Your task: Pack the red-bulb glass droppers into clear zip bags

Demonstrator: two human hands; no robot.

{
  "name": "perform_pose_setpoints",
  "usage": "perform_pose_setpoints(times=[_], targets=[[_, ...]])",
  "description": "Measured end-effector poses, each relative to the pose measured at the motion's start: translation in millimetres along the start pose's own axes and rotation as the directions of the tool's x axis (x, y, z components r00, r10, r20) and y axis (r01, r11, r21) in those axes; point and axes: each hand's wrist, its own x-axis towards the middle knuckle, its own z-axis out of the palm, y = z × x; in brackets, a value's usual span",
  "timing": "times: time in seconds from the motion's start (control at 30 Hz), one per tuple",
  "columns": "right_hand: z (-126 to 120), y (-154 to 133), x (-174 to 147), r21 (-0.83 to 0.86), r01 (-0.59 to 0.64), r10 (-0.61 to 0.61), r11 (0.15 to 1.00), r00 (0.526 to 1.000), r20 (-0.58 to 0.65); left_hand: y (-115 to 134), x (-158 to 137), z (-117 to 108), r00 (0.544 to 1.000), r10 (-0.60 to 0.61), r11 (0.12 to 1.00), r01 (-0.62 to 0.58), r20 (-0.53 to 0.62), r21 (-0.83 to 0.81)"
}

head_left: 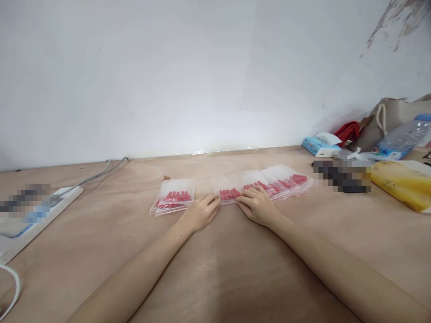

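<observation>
A clear plastic bag (229,194) with several short red sticklike pieces in it lies flat on the table between my hands. My left hand (204,211) has its fingers closed on the bag's near left corner. At the near right side, the fingers of my right hand (257,205) are closed on the same bag and cover part of it. To the left lies a small stack of similar bags (175,193) with red pieces inside. More such bags (284,179) overlap in a fanned row beyond my right hand. What the red pieces are, I cannot tell.
A white power strip (65,197) with a grey cable lies at left. At right are a blue tissue pack (319,147), a yellow packet (404,184), a plastic bottle (406,134) and a beige bag (373,123). A white wall (202,80) bounds the table behind.
</observation>
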Motion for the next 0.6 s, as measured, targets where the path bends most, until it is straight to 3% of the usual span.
perform_pose_setpoints(times=[0.2,0.43,0.6], targets=[[1.2,-3.6,3.2,0.014,0.008,-0.008,1.0,1.0,-0.008,-3.0,-4.9,6.9,1.0,0.018,1.0,-0.017,-0.021,0.014],[-2.9,5.1,1.5,-0.318,0.182,-0.196,0.93,0.98,-0.014,-7.0,-10.3,4.6,0.997,0.01,0.999,-0.006,-0.076,0.044],[-0.2,8.9,0.9,-0.368,0.229,-0.25,0.901,0.968,-0.011,-10.8,-12.3,5.8,0.996,0.016,0.998,-0.01,-0.092,0.062]])
